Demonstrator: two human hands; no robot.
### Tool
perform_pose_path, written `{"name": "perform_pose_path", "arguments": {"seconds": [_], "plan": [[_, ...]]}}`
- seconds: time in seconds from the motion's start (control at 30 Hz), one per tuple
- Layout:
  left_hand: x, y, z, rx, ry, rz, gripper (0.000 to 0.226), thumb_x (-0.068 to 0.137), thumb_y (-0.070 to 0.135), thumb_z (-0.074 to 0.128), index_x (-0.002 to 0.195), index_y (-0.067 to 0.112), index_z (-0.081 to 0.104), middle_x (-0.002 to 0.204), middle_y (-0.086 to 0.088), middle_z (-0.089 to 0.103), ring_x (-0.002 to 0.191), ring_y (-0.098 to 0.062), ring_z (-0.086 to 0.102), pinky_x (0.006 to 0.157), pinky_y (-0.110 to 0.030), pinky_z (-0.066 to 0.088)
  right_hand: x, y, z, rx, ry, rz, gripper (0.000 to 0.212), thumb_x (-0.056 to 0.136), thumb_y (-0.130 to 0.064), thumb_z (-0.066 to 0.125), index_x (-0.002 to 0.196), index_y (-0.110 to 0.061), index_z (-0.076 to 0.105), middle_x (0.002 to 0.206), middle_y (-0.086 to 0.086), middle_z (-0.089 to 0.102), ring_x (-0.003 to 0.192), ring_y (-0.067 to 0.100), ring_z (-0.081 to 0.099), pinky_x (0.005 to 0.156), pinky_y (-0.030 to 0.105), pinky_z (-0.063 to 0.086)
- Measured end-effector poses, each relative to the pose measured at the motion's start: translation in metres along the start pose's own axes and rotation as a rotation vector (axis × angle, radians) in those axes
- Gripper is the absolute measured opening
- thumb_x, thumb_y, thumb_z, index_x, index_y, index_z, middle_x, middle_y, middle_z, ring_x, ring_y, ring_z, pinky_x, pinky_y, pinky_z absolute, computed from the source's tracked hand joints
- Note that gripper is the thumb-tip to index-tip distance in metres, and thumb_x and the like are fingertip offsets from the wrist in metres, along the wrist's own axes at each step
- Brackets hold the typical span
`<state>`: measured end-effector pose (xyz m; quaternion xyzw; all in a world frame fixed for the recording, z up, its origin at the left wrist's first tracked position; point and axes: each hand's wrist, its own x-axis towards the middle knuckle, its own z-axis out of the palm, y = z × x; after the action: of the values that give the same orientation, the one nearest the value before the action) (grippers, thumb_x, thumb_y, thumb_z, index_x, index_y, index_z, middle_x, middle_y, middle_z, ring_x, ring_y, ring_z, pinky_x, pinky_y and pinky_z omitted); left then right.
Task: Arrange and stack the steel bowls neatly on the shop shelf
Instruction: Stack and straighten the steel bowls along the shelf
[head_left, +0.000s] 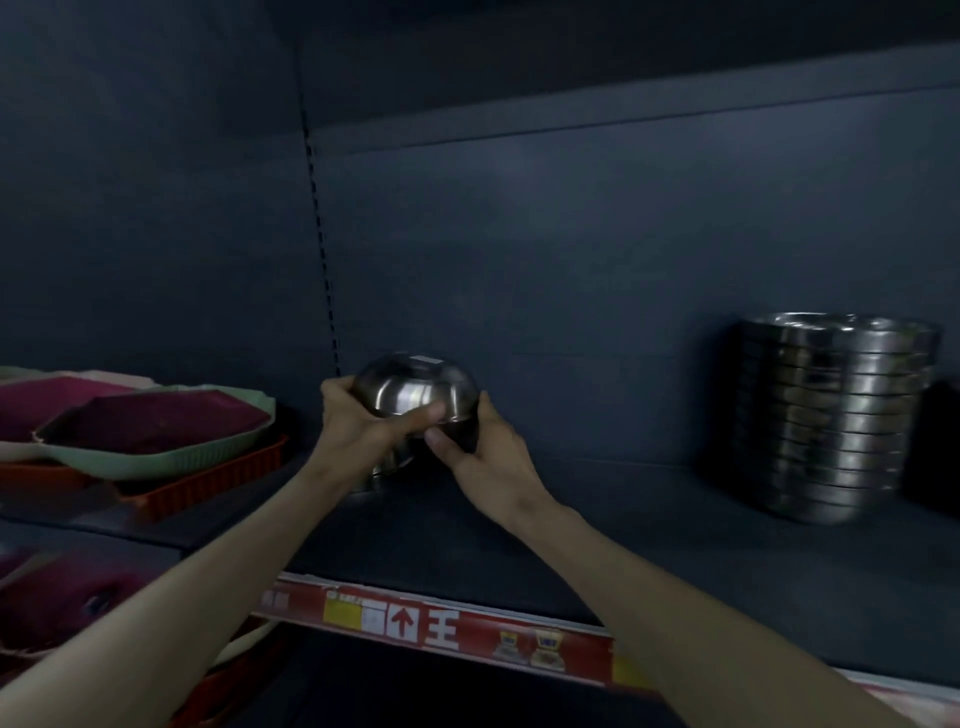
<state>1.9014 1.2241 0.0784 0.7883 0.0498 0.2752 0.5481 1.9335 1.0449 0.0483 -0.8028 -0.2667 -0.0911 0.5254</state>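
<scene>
Shelf: we see the dark shelf (597, 525) run across the lower half of the frame, with a red price strip (441, 629) on its front edge.
Stack of steel bowls: we find the stack of steel bowls (826, 415) at right of the frame, standing on the shelf against the back panel, well apart from our hands.
Trays: green and red trays (156, 441) sit at left of the frame.
Steel bowl: the upturned steel bowl (415, 387) is at centre frame, atop more steel we cannot make out.
Left hand: our left hand (358, 421) grips the bowl's left side, thumb across its front.
Right hand: our right hand (478, 441) clasps its right lower edge.
</scene>
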Motion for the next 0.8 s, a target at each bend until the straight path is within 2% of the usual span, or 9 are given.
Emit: {"name": "perform_pose_path", "arguments": {"seconds": [0.1,0.17,0.23,0.37,0.47,0.57,0.6,0.73,0.8], "plan": [[-0.027,0.03,0.021,-0.042,-0.074,-0.009,0.091,0.076,0.036,0.096,0.133,0.016,0.028,0.126,0.007,0.051,0.112,-0.004,0.06,0.08,-0.015,0.053,-0.025,-0.006,-0.037,0.046,0.04,-0.025,0.057,0.098,-0.047,0.071,0.146,-0.028,0.049,0.139,-0.008,0.064,0.125,0.002,0.058,0.107,0.019,0.048],[-0.042,0.047,0.036,-0.094,-0.099,-0.012,0.086,0.08,0.038,0.092,0.134,0.016,0.029,0.125,0.009,0.052,0.112,-0.002,0.058,0.091,-0.023,0.052,-0.041,-0.012,-0.065,0.046,0.081,-0.044,0.047,0.1,-0.039,0.073,0.141,-0.03,0.054,0.131,-0.012,0.067,0.117,-0.005,0.059,0.091,0.003,0.043],[-0.057,0.065,0.052,-0.142,-0.131,-0.024,0.083,0.082,0.044,0.089,0.134,0.017,0.03,0.126,0.009,0.053,0.112,0.0,0.056,0.097,-0.027,0.048,-0.054,-0.017,-0.091,0.051,0.135,-0.045,0.044,0.098,-0.038,0.074,0.138,-0.03,0.058,0.128,-0.014,0.069,0.119,-0.003,0.061,0.09,0.005,0.042],[-0.087,0.096,0.088,-0.212,-0.193,-0.003,0.074,0.089,0.046,0.083,0.134,0.016,0.031,0.125,0.013,0.051,0.107,0.008,0.052,0.08,-0.012,0.04,-0.086,-0.027,-0.144,0.057,0.194,-0.028,0.051,0.092,-0.045,0.076,0.138,-0.03,0.06,0.129,-0.014,0.07,0.124,0.001,0.061,0.107,0.024,0.046],[-0.108,0.117,0.112,-0.245,-0.25,0.024,0.069,0.092,0.046,0.078,0.134,0.016,0.032,0.121,0.015,0.051,0.105,0.009,0.051,0.079,-0.01,0.04,-0.112,-0.033,-0.183,0.04,0.238,-0.018,0.055,0.086,-0.052,0.076,0.135,-0.033,0.062,0.124,-0.013,0.073,0.121,0.003,0.064,0.112,0.032,0.047],[-0.129,0.132,0.134,-0.279,-0.309,0.05,0.065,0.096,0.046,0.075,0.136,0.017,0.033,0.121,0.017,0.05,0.108,0.009,0.05,0.081,-0.01,0.039,-0.136,-0.037,-0.217,0.031,0.263,0.014,0.076,0.079,-0.064,0.081,0.143,-0.03,0.059,0.129,-0.013,0.074,0.125,0.006,0.066,0.115,0.04,0.049],[-0.137,0.138,0.14,-0.291,-0.328,0.057,0.064,0.096,0.045,0.074,0.137,0.017,0.034,0.122,0.017,0.051,0.109,0.009,0.051,0.081,-0.009,0.039,-0.145,-0.037,-0.228,0.034,0.281,0.028,0.079,0.077,-0.064,0.082,0.144,-0.03,0.058,0.129,-0.013,0.074,0.124,0.007,0.067,0.114,0.04,0.05],[-0.162,0.158,0.164,-0.344,-0.385,0.077,0.06,0.099,0.041,0.072,0.139,0.016,0.035,0.121,0.018,0.05,0.109,0.01,0.052,0.082,-0.008,0.041,-0.177,-0.042,-0.266,0.015,0.338,0.027,0.061,0.08,-0.053,0.081,0.134,-0.029,0.064,0.105,-0.019,0.077,0.103,0.004,0.071,0.101,0.037,0.056],[-0.174,0.166,0.172,-0.354,-0.403,0.092,0.06,0.099,0.042,0.072,0.139,0.016,0.036,0.121,0.019,0.049,0.11,0.011,0.052,0.084,-0.01,0.041,-0.189,-0.043,-0.279,0.002,0.35,0.019,0.079,0.076,-0.062,0.08,0.143,-0.025,0.059,0.114,-0.014,0.077,0.112,0.008,0.071,0.107,0.04,0.055]]}}
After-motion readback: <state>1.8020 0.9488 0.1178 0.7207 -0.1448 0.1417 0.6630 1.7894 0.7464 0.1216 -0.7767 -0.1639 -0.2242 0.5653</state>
